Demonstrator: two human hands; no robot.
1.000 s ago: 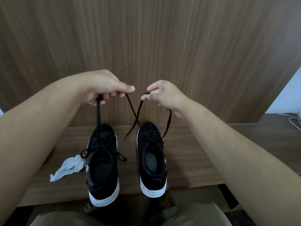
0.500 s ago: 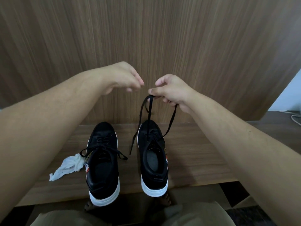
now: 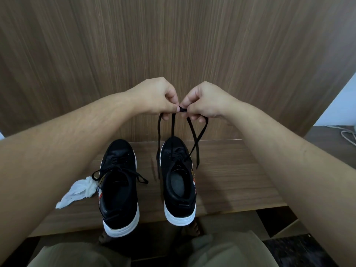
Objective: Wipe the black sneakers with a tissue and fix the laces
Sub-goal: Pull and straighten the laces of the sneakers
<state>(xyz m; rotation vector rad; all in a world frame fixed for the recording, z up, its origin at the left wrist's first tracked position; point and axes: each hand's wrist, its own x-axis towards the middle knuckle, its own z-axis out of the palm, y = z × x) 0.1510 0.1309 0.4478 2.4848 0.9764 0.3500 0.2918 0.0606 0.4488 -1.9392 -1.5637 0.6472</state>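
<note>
Both hands, left (image 3: 158,99) and right (image 3: 204,102), pinch the laces (image 3: 174,128) together above the right sneaker (image 3: 178,182), pulled taut, likely to tie them. The left sneaker (image 3: 118,189) sits alongside on the bench (image 3: 231,180), tissue (image 3: 77,191) discarded beside it.

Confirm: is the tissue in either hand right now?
No: the tissue lies crumpled on the wooden bench beside the left sneaker, while both hands pinch the right sneaker's laces.
</note>
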